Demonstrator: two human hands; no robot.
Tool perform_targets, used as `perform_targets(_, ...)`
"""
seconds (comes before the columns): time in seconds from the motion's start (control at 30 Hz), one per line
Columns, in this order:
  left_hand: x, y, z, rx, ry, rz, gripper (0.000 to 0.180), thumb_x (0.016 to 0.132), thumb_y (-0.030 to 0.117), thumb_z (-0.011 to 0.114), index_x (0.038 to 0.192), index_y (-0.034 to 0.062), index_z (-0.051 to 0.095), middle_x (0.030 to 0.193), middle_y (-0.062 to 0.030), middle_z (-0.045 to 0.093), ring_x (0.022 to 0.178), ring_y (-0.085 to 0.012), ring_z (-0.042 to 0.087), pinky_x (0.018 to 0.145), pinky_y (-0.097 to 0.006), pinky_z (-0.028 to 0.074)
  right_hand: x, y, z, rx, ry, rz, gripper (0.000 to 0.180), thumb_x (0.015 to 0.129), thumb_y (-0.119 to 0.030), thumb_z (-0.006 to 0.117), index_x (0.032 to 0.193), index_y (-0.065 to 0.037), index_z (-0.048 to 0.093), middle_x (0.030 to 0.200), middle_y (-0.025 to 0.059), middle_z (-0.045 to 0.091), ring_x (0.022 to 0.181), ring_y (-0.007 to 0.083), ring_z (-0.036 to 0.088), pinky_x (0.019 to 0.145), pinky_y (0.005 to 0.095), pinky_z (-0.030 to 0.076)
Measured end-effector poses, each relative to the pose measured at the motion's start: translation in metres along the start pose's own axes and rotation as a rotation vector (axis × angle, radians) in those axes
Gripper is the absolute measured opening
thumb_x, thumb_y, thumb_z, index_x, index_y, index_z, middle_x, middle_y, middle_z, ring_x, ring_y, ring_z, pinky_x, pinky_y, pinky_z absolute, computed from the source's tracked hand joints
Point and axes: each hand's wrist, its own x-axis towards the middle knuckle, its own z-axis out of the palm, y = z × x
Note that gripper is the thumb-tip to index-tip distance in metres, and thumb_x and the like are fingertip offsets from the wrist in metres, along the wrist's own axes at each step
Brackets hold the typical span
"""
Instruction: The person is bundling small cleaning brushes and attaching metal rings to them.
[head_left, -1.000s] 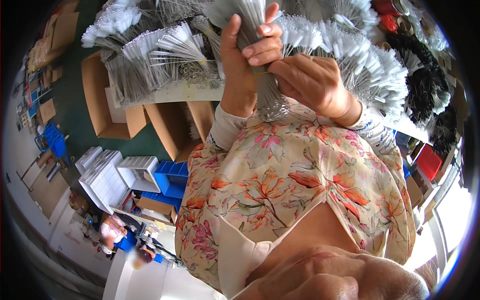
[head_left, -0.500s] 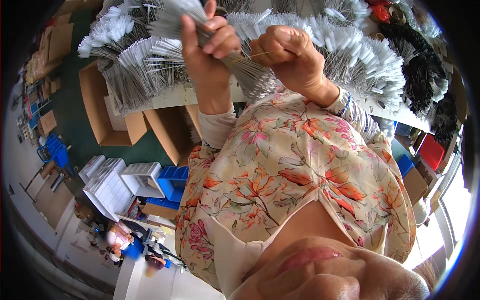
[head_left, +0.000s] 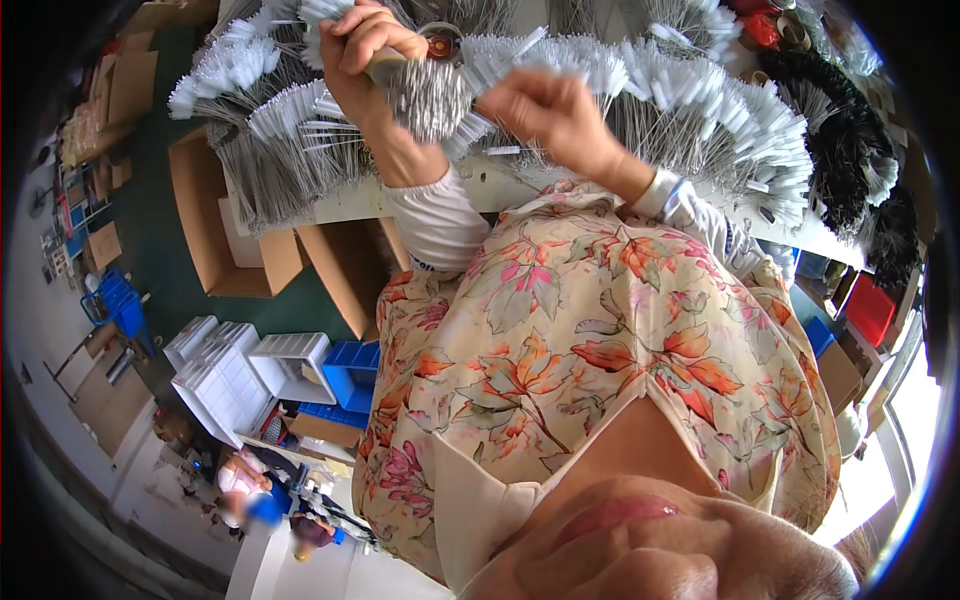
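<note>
My left hand (head_left: pixel 372 48) is wrapped round a bundle of thin wire-handled brushes (head_left: pixel 432 100), held up above the table's near edge. The bundle's cut wire ends form a round silver face turned toward me. White bristle ends show beyond my fingers at the top. To the right of the wire ends, my right hand (head_left: pixel 556 118) is smeared by motion. Its fingertips come close to the bundle, and whether they touch or hold anything cannot be made out. Behind both hands lie heaps of similar white-bristled brushes (head_left: pixel 690 90).
The white table (head_left: pixel 350 200) carries brush heaps on both sides, with black-bristled ones (head_left: pixel 840 140) at the right. A small round container (head_left: pixel 440 42) stands behind the bundle. Open cardboard boxes (head_left: pixel 215 225) and white crates (head_left: pixel 225 375) stand at left. Two people are farther off.
The bundle has swung so its wire ends face me, and my left hand has shifted left. My right hand has loosened from its fist at the thin band stretched by the bundle.
</note>
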Motion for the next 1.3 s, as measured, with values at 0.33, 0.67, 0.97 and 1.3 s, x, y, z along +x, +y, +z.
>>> perform_targets(0.33, -0.009, -0.021, 0.001, 0.393, -0.397, -0.206, 0.056, 0.088, 0.021, 0.055, 0.130, -0.0048, 0.027, 0.077, -0.0073, 0.054, 0.045, -0.0092, 0.045, 0.040, -0.021, 0.043, 0.029, -0.017, -0.062, 1.166, -0.691, -0.198, 0.034, 0.088, -0.030, 0.058, 0.105, 0.000, 0.059, 0.077, 0.0054, 0.063, 0.074, 0.0170, 0.061, 0.066, 0.0276, 0.049)
perform_targets(0.67, 0.012, -0.054, -0.012, 0.226, -0.408, -0.141, 0.060, 0.082, 0.014, 0.061, 0.129, 0.0009, 0.024, 0.074, -0.0062, 0.058, 0.053, -0.0129, 0.059, 0.061, -0.022, 0.057, 0.012, -0.053, -0.014, -0.699, 0.150, -0.959, 0.022, 0.066, -0.007, 0.070, 0.086, -0.008, 0.064, 0.078, 0.0036, 0.052, 0.067, 0.0179, 0.055, 0.059, 0.0281, 0.048)
perform_targets(0.97, 0.002, -0.049, -0.025, 0.244, -0.378, -0.208, 0.066, 0.091, 0.025, 0.054, 0.139, -0.0012, 0.017, 0.083, -0.0070, 0.052, 0.045, -0.0096, 0.045, 0.038, -0.021, 0.041, 0.005, -0.052, -0.003, -0.822, 0.184, -0.960, 0.013, 0.067, -0.008, 0.065, 0.078, -0.007, 0.060, 0.080, 0.0039, 0.050, 0.072, 0.0219, 0.054, 0.062, 0.0298, 0.049)
perform_targets(1.3, -0.001, -0.043, -0.033, 0.377, -0.360, -0.259, 0.065, 0.089, 0.028, 0.056, 0.132, -0.0087, 0.022, 0.081, -0.0072, 0.050, 0.050, -0.0091, 0.047, 0.043, -0.019, 0.047, -0.005, -0.036, -0.027, 0.361, -0.283, -0.179, 0.021, 0.093, -0.018, 0.046, 0.082, -0.002, 0.051, 0.093, 0.0039, 0.043, 0.086, 0.0142, 0.037, 0.080, 0.0275, 0.030)
